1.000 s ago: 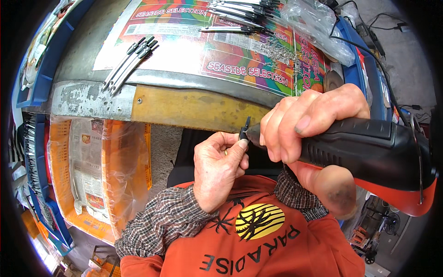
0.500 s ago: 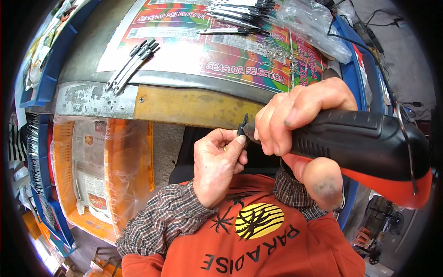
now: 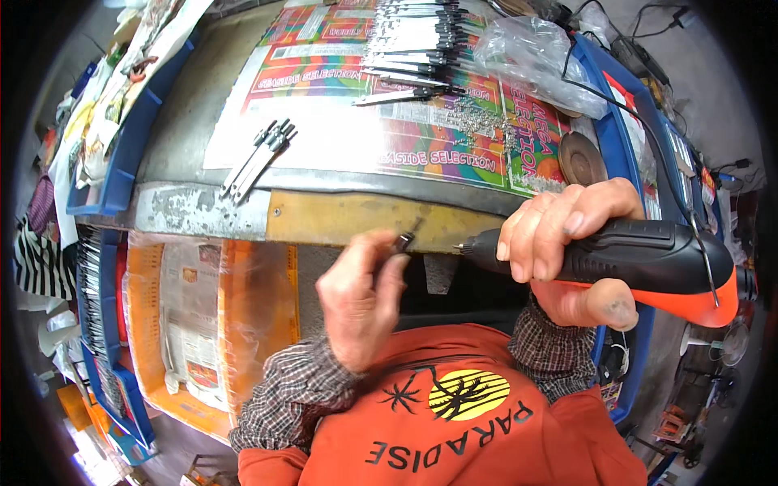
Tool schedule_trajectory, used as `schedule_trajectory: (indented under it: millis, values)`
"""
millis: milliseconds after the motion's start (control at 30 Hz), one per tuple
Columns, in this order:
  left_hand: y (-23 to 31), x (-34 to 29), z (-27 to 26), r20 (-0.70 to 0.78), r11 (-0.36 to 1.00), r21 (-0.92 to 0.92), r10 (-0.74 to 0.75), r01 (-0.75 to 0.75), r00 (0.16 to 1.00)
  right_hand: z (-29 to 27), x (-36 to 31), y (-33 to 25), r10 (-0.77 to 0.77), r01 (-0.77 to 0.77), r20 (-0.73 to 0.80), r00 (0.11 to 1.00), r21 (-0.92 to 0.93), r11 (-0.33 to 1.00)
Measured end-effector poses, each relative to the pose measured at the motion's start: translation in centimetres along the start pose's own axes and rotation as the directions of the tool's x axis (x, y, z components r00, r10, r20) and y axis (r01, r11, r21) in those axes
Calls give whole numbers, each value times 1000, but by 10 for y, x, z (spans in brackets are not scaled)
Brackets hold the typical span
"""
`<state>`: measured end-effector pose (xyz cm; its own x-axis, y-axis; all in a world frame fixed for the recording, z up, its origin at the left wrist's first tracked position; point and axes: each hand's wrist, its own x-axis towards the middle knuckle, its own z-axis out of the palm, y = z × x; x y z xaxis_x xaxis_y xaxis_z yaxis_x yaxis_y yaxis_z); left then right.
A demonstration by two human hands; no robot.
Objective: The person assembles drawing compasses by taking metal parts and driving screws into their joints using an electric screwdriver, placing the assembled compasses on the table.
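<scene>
My right hand [image 3: 567, 259] is wrapped round a black and orange electric screwdriver [image 3: 648, 253], whose thin bit points left. Beside that bit, with a gap between, my left hand [image 3: 361, 296] pinches a small black part [image 3: 404, 241] between thumb and finger. The part is blurred, and my fingers cover some of it. On the bench beyond my left hand lies a small group of slim silver pieces with black ends [image 3: 261, 158]. A larger pile of similar slim pieces [image 3: 413, 49] lies farther back.
Small screws [image 3: 478, 121] are scattered on the colourful printed sheet [image 3: 324, 121]. A clear plastic bag [image 3: 527, 49] and a round dark dish [image 3: 582, 158] sit at right. Blue bins [image 3: 121, 162] flank the bench. Below its yellow edge stands an orange crate [image 3: 150, 316] lined with plastic and newspaper.
My left hand has drawn away to the left with the black part, parting it from the screwdriver's tip. My right hand and the screwdriver have shifted slightly; the whole view has shifted too.
</scene>
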<state>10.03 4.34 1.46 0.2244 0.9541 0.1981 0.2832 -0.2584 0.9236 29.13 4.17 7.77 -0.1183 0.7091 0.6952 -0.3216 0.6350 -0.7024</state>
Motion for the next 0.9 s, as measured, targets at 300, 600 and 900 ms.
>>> schedule_trajectory:
  millis: [300,600,900]
  values:
    - [-45,80,-60,-43,602,728,518,-328,854,3,-2,-14,123,-150,-288,950,-72,986]
    - [-59,106,-70,10,391,892,488,-228,873,-8,0,-14,156,-181,-332,930,-48,982]
    - [-8,151,-1,201,583,652,485,-485,851,-16,-2,-11,142,-179,-413,900,-51,982]
